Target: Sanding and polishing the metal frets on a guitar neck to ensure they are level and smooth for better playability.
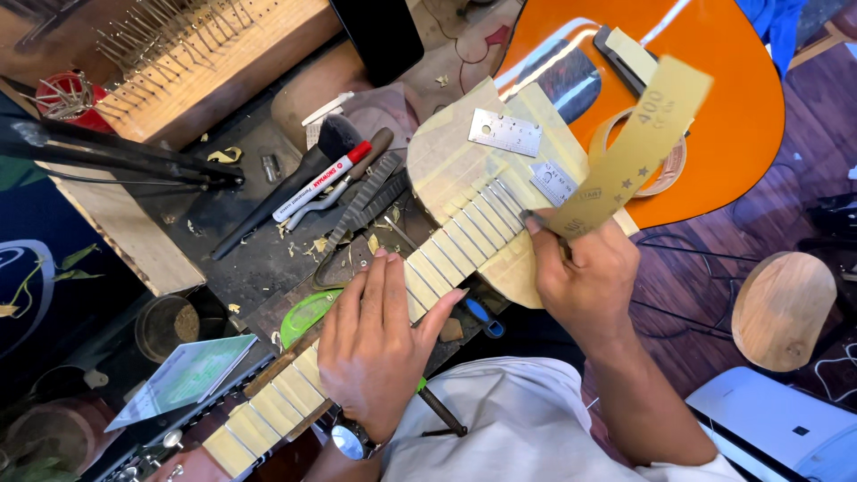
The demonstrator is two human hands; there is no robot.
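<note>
So the orange guitar (714, 107) lay across the cluttered workbench (259, 259), its body hanging off the bench's right edge over the wooden floor and its neck (446, 259) running down toward the near left corner. The fretboard was masked with strips of tan tape, leaving only the metal frets bare. The left hand (375, 344) rested flat on the neck about halfway along, fingers spread and relaxed, thumb hooked over the near side, gripping nothing, just pressing down. The right hand (585, 281) was at the frets closest to the body, fingers pinched tight on a long strip of yellow sandpaper (638, 147) that curled up and away over the guitar top. Two small steel rulers (505, 132) sat on the masked part of the body, and a roll of tape (665, 165) lay on the orange top, half hidden behind the sandpaper. Toward the bench's back edge were a red-capped marker (320, 183) and a dark file (361, 210), with wood shavings scattered around them.
</note>
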